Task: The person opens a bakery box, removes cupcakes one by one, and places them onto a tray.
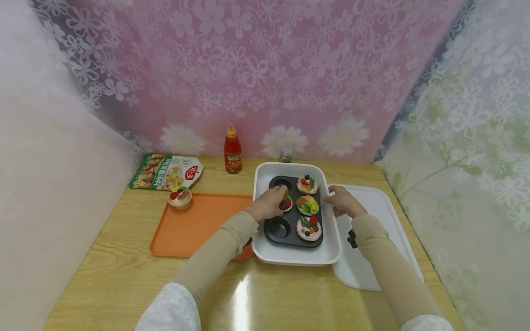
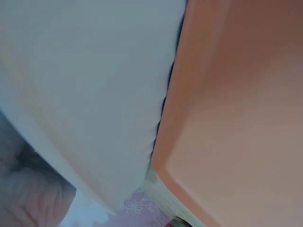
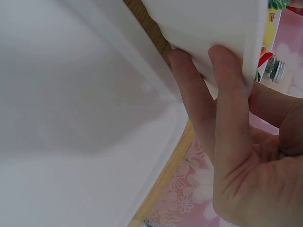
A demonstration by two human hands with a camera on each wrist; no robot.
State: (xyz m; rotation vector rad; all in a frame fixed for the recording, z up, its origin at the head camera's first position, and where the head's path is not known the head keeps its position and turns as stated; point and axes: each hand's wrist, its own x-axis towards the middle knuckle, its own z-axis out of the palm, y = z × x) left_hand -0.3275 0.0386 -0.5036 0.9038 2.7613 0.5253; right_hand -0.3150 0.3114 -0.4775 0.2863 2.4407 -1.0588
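Note:
In the head view, a dark muffin tin point(image 1: 291, 241) lies inside a white basin point(image 1: 265, 256). My left hand point(image 1: 270, 202) reaches over the basin's left rim, its fingers on a fruit tart point(image 1: 288, 203) in the middle left cup; they partly cover it. Three other fruit tarts, such as the pink one point(image 1: 308, 228), fill the right column of cups. The front left cup point(image 1: 278, 228) is bare. My right hand point(image 1: 344, 202) grips the basin's right rim; in the right wrist view two fingers point(image 3: 230, 104) press against its outer wall. The left wrist view catches only part of the left hand point(image 2: 33, 194).
Left of the basin lies an orange tray point(image 1: 198, 225), a fruit tart point(image 1: 180, 197) at its back left corner. Behind stand a food packet point(image 1: 165, 172), a red sauce bottle point(image 1: 233, 151) and a small jar point(image 1: 286, 155). A white tray point(image 1: 372, 271) lies at right, partly under the basin's edge.

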